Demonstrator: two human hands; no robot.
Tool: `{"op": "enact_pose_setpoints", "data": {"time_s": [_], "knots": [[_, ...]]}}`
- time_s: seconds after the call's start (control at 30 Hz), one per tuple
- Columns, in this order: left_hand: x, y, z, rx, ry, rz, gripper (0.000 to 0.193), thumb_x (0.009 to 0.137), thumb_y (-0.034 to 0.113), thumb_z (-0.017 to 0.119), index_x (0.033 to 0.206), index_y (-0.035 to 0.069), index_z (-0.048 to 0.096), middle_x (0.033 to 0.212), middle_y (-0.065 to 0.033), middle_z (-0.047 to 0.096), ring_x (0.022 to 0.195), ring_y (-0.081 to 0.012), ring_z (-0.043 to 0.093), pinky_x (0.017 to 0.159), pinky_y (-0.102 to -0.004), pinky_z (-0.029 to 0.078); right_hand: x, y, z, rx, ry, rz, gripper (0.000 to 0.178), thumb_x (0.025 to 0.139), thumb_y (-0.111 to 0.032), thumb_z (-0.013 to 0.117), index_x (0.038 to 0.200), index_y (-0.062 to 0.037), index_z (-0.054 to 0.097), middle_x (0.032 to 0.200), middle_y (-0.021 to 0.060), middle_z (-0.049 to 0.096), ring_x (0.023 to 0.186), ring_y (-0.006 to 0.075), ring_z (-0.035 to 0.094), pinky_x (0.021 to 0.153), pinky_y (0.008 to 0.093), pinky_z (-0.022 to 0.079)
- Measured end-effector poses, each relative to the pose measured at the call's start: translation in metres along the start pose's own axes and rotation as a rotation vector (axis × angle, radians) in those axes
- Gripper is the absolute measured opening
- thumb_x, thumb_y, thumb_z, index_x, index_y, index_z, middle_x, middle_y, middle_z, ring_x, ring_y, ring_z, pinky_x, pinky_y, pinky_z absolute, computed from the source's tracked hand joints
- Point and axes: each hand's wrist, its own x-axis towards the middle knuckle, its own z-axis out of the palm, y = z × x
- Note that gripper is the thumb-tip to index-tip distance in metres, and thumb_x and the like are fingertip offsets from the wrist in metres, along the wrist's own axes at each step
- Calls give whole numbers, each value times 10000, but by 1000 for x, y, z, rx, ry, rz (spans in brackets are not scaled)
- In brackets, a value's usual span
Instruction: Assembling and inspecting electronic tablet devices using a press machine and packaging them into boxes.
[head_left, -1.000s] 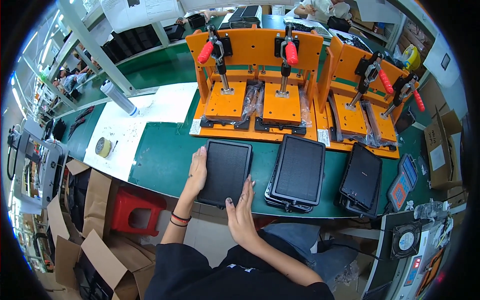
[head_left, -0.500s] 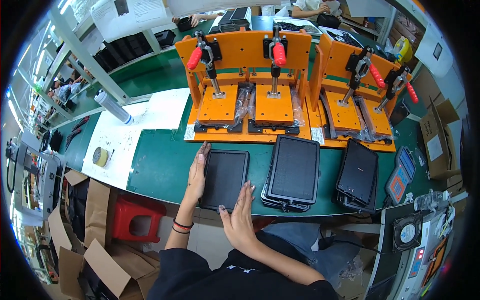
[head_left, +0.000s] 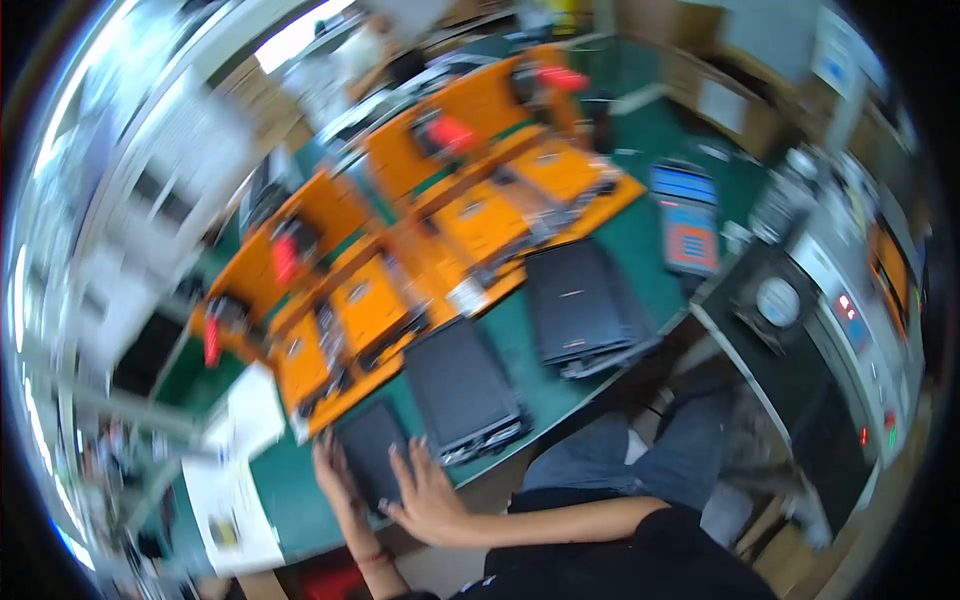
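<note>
A flat black rectangular panel (head_left: 372, 445) lies on the green table between my two hands. My left hand (head_left: 337, 478) rests along its left edge, fingers stretched out. With fingers spread, my right hand (head_left: 430, 500) touches the panel's right edge near its lower corner. To the right is a stack of black framed panels (head_left: 460, 385), close to my right fingertips. Another stack of black panels (head_left: 585, 300) sits farther right. The picture is smeared by motion, so fine detail on the panels is lost.
Orange clamping fixtures (head_left: 470, 215) with red handles stand behind the panels. A blue and orange handheld device (head_left: 687, 220) lies at the right, near a clear bottle (head_left: 785, 195) and a machine with a fan (head_left: 778, 302). White sheets (head_left: 232, 505) cover the table's left part.
My view has swung to the right and tilted, so the bench now runs diagonally and my hands appear lower left. Both hands stay beside the same panel.
</note>
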Motion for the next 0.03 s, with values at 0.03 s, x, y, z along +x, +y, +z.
{"op": "enact_pose_setpoints", "data": {"time_s": [0.03], "knots": [[20,8,32,14,-102,14,539,928,351,256,1332,-3,225,1331,-147,358,1259,-247,301,1060,-333,168,-4,1,10,-5,19,-28,763,848,-454,434,1349,18,105,1334,382,20,1252,508,93,995,587,113]]}}
